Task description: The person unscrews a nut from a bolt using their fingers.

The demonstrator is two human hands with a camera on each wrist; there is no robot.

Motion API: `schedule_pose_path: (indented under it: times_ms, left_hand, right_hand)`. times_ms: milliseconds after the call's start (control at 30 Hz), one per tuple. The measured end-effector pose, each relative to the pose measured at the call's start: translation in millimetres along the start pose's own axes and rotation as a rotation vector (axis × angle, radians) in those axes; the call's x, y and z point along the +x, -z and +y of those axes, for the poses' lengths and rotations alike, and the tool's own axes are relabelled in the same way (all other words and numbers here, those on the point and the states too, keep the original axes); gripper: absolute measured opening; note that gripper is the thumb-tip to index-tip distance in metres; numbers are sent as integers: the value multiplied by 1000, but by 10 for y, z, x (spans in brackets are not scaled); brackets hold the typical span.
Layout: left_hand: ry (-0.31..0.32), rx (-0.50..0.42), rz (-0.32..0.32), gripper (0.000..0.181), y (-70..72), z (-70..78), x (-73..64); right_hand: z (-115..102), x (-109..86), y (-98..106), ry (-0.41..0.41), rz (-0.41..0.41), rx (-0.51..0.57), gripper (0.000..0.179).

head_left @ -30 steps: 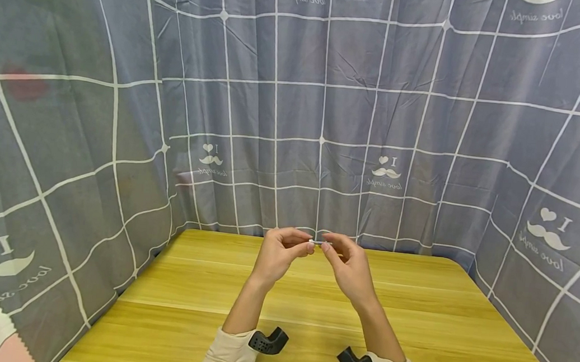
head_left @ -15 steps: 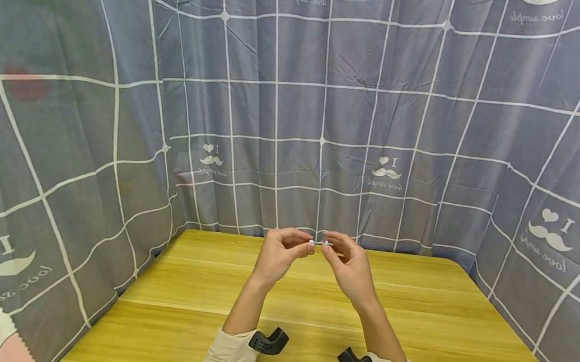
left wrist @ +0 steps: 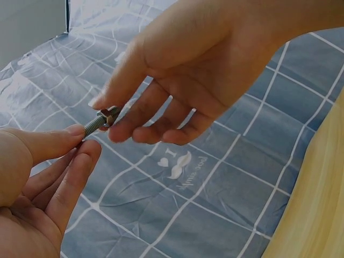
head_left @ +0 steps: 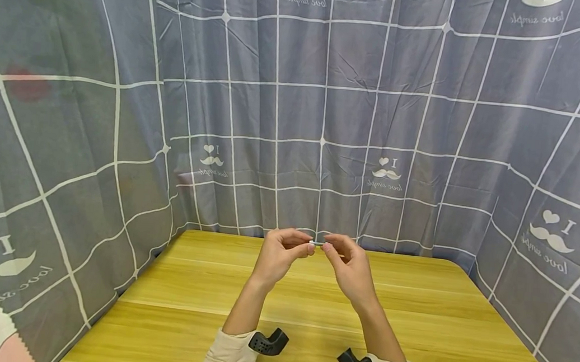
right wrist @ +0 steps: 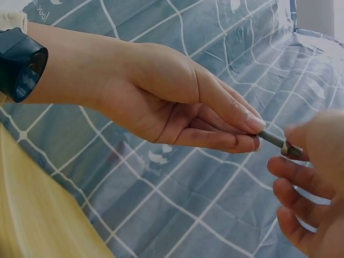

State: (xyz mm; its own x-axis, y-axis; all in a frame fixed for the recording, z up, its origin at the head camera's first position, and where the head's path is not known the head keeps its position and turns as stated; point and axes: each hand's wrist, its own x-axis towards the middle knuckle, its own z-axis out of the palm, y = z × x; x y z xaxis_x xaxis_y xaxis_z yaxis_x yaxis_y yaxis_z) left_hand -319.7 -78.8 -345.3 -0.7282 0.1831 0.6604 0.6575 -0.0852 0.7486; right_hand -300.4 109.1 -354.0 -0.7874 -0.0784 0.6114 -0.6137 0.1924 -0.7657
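In the head view, my left hand (head_left: 276,256) and right hand (head_left: 352,266) meet above the far part of the table, a small metal bolt (head_left: 317,243) lying level between their fingertips. The left thumb and index finger pinch one end of the bolt, whose threaded shank (left wrist: 94,126) shows in the left wrist view. A nut (right wrist: 285,148) sits around the shank near its other end. My right thumb and index finger hold the nut from either side, with the other fingers loosely bent. The bolt's end inside the left fingertips is hidden.
A yellow wood-grain table (head_left: 311,317) lies beneath both hands. Grey curtains (head_left: 294,114) with white grid lines stand around its back and sides. Black wrist cameras (head_left: 268,342) are strapped over the light sleeves.
Half a second ago the nut showed between the slightly parted right fingertips; now those fingertips have closed over it in the head view. The left hand and bolt stay in place.
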Motion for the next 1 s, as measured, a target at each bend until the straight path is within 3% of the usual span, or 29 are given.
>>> schedule_pose_path:
  times_ms: [200,867,1000]
  left_hand:
    - [5,12,3,10,2,-1,2]
    - [14,12,5,11,-1,7,-5]
    - [12,11,3,13,3,2,1]
  right_hand:
    - [-5,5,6,31,-4,14,19]
    - [-1,-8,8,15,0,10,16]
    - [-4,-5,8,16,-14,1,25]
